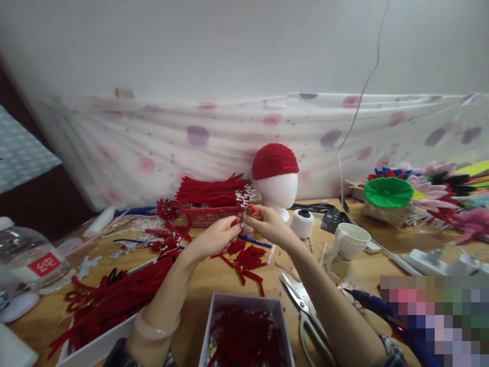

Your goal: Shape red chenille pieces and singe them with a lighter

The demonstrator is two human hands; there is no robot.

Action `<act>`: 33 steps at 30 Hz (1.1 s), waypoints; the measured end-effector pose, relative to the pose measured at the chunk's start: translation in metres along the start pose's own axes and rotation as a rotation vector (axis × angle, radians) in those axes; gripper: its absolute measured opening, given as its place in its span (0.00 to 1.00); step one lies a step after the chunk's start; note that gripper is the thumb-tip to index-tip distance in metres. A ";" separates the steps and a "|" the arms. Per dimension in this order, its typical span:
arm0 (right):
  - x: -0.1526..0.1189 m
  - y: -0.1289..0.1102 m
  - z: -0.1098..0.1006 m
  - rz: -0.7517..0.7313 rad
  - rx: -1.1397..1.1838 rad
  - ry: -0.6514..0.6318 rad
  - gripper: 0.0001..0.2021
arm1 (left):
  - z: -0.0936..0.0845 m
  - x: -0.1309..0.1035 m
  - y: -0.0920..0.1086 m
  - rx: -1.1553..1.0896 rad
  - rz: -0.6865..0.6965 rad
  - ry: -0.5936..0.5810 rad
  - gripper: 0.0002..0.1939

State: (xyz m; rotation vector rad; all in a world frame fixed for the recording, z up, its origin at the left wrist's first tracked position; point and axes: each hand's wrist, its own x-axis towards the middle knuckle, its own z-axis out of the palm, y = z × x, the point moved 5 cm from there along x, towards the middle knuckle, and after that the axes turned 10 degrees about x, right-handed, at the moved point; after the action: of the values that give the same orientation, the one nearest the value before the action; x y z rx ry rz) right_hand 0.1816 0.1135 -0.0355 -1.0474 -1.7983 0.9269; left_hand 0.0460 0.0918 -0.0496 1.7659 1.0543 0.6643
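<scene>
We find both hands narrowed above the middle of the wooden tabletop [194, 295], fingertips nearly meeting. The right hand [273, 224] grips a small red object with a metallic-looking end [251, 209]; the left hand [217, 235] is pinched close against it. The fingers cover much of that spot, so we cannot tell exactly what the left one holds.

We note the following risks. The dark blue glue gun [376, 303], toward the tabletop's near right corner, shows a lit red light and points at the right forearm [328, 280]; in our judgement, lowering that arm could cause a burn. The metal scissors with pale handles [303, 306] lie open below the same forearm, blades toward the far edge, and could nick a dropped wrist. The pale lavender rectangular box [244, 300], filled with dark red fuzzy strips [248, 331], stands at the near edge; a knock from an elbow could spill it. Small pieces let slip could vanish among the loose red fuzzy offcuts [250, 257] beneath.
</scene>
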 end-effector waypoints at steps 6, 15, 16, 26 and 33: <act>-0.005 -0.010 0.001 -0.036 0.323 0.052 0.23 | -0.012 -0.007 0.012 0.047 0.115 0.124 0.21; -0.008 -0.011 -0.017 0.004 0.620 0.307 0.28 | -0.055 -0.029 0.022 -0.415 0.200 0.347 0.13; -0.008 -0.012 -0.014 0.009 0.673 0.296 0.28 | -0.055 -0.031 0.024 -0.472 0.203 0.365 0.13; -0.013 -0.023 0.008 0.018 0.828 0.242 0.28 | -0.031 -0.033 0.035 -0.027 0.294 0.810 0.11; -0.017 -0.035 -0.004 -0.111 0.408 0.081 0.18 | -0.035 -0.030 0.029 0.016 0.254 0.742 0.07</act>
State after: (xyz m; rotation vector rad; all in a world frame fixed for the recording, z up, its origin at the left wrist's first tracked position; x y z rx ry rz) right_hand 0.1804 0.0851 -0.0081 -0.7091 -1.5002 1.1080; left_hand 0.0144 0.0761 -0.0087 1.7101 1.3154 1.5493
